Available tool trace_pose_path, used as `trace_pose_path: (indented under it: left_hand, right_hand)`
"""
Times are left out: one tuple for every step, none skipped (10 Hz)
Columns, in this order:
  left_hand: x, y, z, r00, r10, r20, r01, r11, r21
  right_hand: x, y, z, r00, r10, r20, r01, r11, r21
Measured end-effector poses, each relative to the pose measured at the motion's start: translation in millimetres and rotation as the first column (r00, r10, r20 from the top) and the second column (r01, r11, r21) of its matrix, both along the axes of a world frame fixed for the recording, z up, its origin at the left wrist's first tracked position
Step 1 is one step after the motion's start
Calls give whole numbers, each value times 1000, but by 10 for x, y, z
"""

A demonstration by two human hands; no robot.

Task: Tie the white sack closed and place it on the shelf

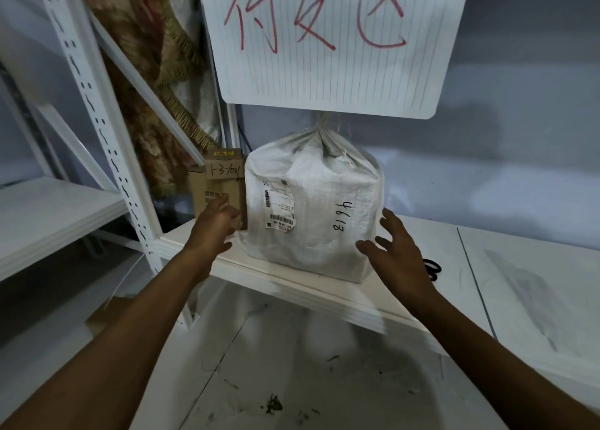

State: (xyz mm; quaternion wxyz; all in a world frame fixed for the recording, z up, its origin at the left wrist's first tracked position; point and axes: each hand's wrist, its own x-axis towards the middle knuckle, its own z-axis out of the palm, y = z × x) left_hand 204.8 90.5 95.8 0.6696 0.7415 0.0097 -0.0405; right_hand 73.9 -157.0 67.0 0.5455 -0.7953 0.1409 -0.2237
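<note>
The white sack (324,208) stands upright on the white shelf (406,303), its neck bunched and tied with string at the top. A shipping label and the handwritten number 46113 show on its front. My left hand (216,221) hovers just left of the sack, fingers apart, in front of a cardboard box. My right hand (394,247) is spread open at the sack's lower right corner, close to it. Neither hand grips anything.
A brown cardboard box (220,183) marked 1-3-1001 stands on the shelf against the sack's left side. A lined white sign (334,40) with red characters hangs above. A perforated white upright (107,144) and another shelf (48,215) are at left. A black object (431,269) lies behind my right hand.
</note>
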Motion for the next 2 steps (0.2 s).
trace_pose_path:
  left_hand:
    - [-109,65,18,999,-45,26,44,998,41]
    - [-176,101,3,999,-31,43,29,998,58]
  right_hand:
    - [-90,41,15,999,-22,24,22,1000,-13]
    - [-141,111,40,998,-38,46,39,999,-31]
